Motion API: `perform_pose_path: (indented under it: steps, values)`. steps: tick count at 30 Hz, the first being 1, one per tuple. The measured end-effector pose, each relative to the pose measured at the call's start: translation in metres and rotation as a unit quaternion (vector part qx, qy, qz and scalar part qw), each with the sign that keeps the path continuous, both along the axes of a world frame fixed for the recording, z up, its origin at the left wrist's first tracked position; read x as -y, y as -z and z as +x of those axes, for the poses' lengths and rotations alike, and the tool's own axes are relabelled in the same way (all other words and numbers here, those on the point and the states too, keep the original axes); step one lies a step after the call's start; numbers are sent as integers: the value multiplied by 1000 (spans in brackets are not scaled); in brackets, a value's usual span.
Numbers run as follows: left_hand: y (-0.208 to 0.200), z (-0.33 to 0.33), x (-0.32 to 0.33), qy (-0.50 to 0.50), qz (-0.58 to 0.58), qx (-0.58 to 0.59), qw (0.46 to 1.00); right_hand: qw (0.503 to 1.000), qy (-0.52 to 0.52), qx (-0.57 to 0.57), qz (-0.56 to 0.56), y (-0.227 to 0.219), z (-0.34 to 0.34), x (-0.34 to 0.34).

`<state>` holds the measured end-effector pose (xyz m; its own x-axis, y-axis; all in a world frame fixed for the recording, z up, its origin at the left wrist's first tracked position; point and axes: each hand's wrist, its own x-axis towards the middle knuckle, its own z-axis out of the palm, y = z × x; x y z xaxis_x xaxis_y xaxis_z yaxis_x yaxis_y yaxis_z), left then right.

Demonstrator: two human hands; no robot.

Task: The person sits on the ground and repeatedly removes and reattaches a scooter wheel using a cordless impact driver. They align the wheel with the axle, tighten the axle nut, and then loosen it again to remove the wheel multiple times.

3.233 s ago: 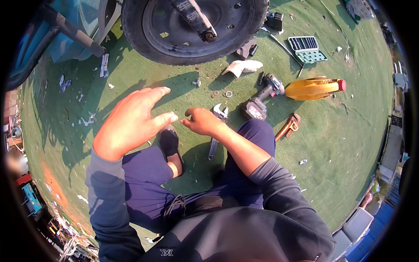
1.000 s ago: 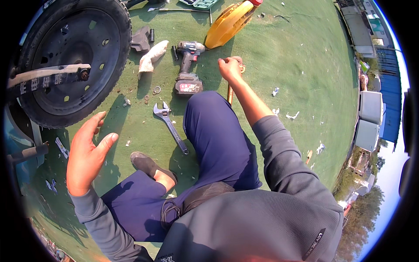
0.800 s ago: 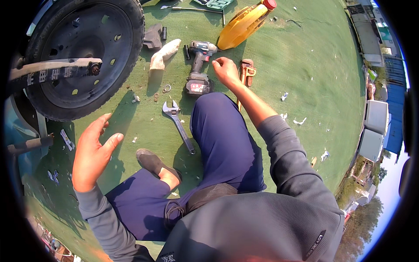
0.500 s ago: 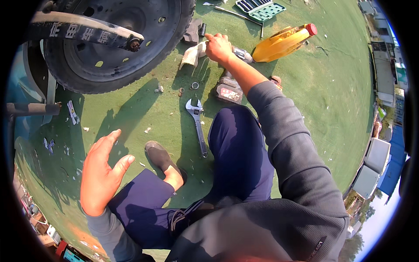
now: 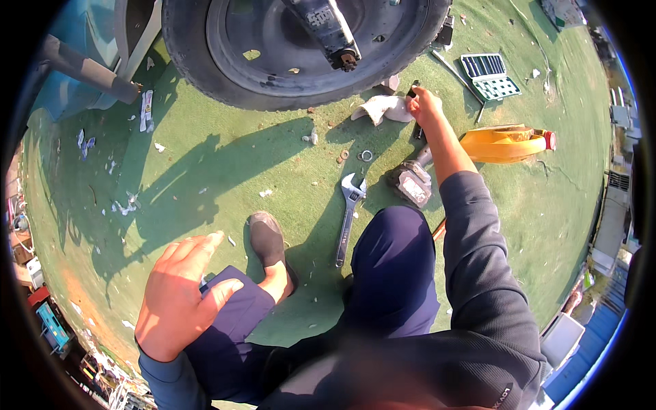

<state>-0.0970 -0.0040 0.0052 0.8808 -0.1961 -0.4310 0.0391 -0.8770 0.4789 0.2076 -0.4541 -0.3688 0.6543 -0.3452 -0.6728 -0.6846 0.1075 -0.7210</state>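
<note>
My right hand (image 5: 426, 108) is stretched forward, its fingers closed on a small black cylindrical piece (image 5: 413, 91) beside a crumpled off-white cloth (image 5: 384, 109). Partly under my right forearm lies a cordless power tool with a dark battery (image 5: 413, 184). My left hand (image 5: 179, 295) hovers over my left knee, fingers spread and holding nothing. Between my feet and the wheel, an adjustable wrench (image 5: 349, 217) rests on the green ground. Just beyond its jaws are a metal ring-shaped nut (image 5: 365, 156) and small rusty rings (image 5: 343, 156).
A black wheel (image 5: 225, 92) with a crank-like arm (image 5: 326, 31) stands at the far side. To the right lie a yellow jug (image 5: 506, 145) with a red cap, a green socket case (image 5: 493, 86) and a long metal bar (image 5: 456, 72). A grey tube (image 5: 89, 70) juts in at far left.
My view has swung left, so things appear farther right. My right hand has closed on the small black piece near the cloth. My left hand stays spread.
</note>
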Motion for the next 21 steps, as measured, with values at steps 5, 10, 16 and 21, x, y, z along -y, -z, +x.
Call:
perform_pose_path:
  steps: [5, 10, 16, 21]
  values:
    - [-10, 9, 9, 0, 4, 26, 1000, 888, 0, 142, 438, -110, -78, -44]
    - [-1, 36, 18, 14, -21, 46, 999, 894, -81, 289, 331, -200, -120, -112]
    - [-5, 47, 31, 21, -35, 63, 997, 898, -73, 427, 72, -222, -121, -179]
    - [-16, 50, 36, 26, -33, 54, 998, 878, -105, 456, -99, -232, -139, -193]
